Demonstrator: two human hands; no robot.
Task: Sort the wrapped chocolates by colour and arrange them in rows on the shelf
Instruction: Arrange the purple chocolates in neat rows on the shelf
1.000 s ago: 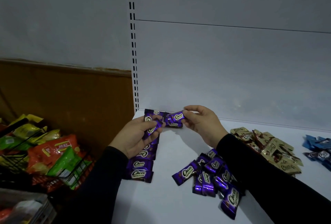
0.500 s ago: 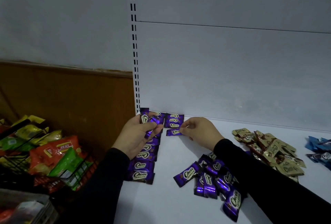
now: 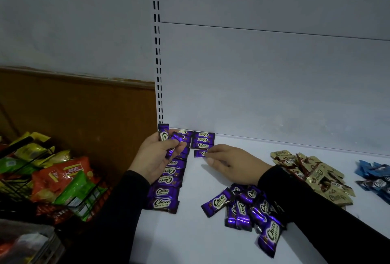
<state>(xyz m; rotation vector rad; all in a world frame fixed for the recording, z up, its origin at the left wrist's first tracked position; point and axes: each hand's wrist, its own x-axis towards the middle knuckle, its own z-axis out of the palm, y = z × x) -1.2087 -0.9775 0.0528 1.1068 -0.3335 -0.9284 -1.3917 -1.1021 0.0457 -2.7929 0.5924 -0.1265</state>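
Observation:
A column of purple Choco chocolates (image 3: 166,192) runs along the left edge of the white shelf (image 3: 190,238). A second short column (image 3: 203,140) starts at the back wall. My left hand (image 3: 155,158) holds a few purple chocolates (image 3: 163,135) over the first column. My right hand (image 3: 230,164) pinches the right end of one purple chocolate (image 3: 198,153), which lies flat just below the second column. A loose purple pile (image 3: 244,206) lies under my right forearm. A gold pile (image 3: 316,177) and a blue pile (image 3: 375,177) lie to the right.
A black wire basket (image 3: 19,185) with orange, green and yellow snack bags stands left of the shelf, below a brown panel. A slotted white upright (image 3: 158,63) and the grey back panel (image 3: 274,84) close off the shelf behind.
My right hand has carried a purple chocolate down from the air and laid it on the shelf below the second column. My left hand has shifted slightly back with its chocolates.

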